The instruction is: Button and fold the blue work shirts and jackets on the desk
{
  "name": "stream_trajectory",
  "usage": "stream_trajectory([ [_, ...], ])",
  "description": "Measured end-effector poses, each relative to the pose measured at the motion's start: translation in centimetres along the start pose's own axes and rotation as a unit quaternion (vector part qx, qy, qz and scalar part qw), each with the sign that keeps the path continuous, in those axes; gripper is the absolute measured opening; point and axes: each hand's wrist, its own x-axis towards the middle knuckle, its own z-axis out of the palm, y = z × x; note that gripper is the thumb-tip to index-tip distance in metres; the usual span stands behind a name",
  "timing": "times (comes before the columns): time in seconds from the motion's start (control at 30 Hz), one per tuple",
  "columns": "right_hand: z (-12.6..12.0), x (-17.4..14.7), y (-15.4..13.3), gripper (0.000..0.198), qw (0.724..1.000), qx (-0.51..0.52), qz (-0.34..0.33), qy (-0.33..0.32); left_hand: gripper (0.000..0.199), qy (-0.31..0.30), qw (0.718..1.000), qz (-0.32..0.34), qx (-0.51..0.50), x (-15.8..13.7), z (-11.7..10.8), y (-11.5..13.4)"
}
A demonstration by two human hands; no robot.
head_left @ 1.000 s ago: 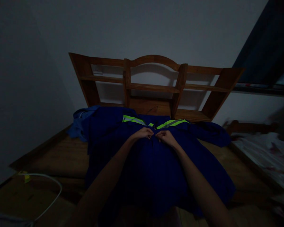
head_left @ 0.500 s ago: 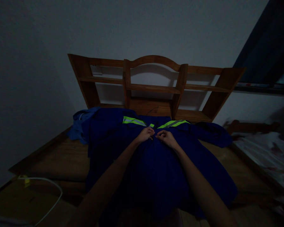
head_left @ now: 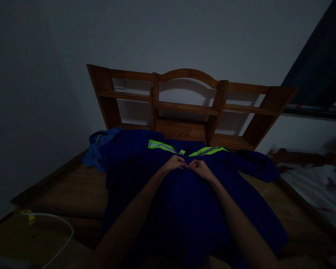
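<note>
Deep blue cloth makes up the long-sleeved garment (head_left: 196, 213), which lies spread over a wooden platform (head_left: 81, 186), its collar end far and its lower part near. Both bare hands meet at the middle of its front, just on the near side of the collar. The left hand (head_left: 175, 163) has its thumb and fingers drawn together, the tips pinching the cloth at the front opening. The right hand (head_left: 200, 168) is curled, thumb and forefinger closed on the same spot, the other fingers bent in toward the palm. The fingertips of the two hands are very close together; it is too dark to tell whether a button lies between them. Small folds gather in the cloth below the hands.

Beyond the hands, a yellow-green and silver strip (head_left: 161, 145) slants across the left of the chest, and a matching strip (head_left: 208, 151) crosses the right. Lighter blue cloth (head_left: 96, 149) is bunched at the far left beside the garment. A wooden shelf unit (head_left: 184, 108) stands at the far side against the wall, and a white cable (head_left: 68, 224) curves at the near left.
</note>
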Motion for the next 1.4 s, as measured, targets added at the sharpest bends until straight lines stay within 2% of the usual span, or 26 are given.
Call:
stream_trajectory([
  [0.17,0.0,-0.3,-0.4,0.034,0.999,0.007,-0.022,-0.028,0.025,-0.003,1.0,0.008,0.007,-0.5,0.0,0.4],
  [0.37,-0.1,-0.6,-0.7,0.031,1.0,-0.01,-0.026,-0.011,0.029,-0.036,0.999,-0.005,0.007,-1.3,-0.4,1.1],
  [0.53,-0.1,-0.5,-0.6,0.027,0.999,-0.023,-0.035,-0.002,0.029,-0.035,0.999,-0.005,0.018,-1.2,-0.2,1.2],
  [0.67,0.0,-0.4,-0.2,0.027,0.998,-0.038,-0.037,0.016,0.027,-0.018,0.998,0.028,0.047,-1.1,0.3,0.8],
  [0.83,-0.1,-0.5,-0.3,0.032,0.999,-0.016,-0.032,-0.004,0.023,0.031,0.993,0.093,0.065,-1.2,0.8,-0.1],
  [0.97,-0.2,-0.7,-0.7,0.035,0.999,0.033,-0.028,-0.017,0.021,0.079,0.966,0.204,0.138,-1.2,0.9,-0.6],
  [1.03,-0.1,-0.7,-0.8,0.036,0.998,0.057,-0.023,-0.016,0.021,0.101,0.953,0.234,0.163,-1.1,0.9,-0.8],
  [1.2,0.1,-0.7,-0.9,0.035,0.996,0.089,-0.027,0.002,0.028,0.113,0.96,0.213,0.145,-0.6,0.7,-1.2],
  [1.4,0.2,-0.8,-1.1,0.035,0.992,0.119,-0.048,0.012,0.025,0.132,0.949,0.242,0.156,-0.2,0.3,-1.2],
])
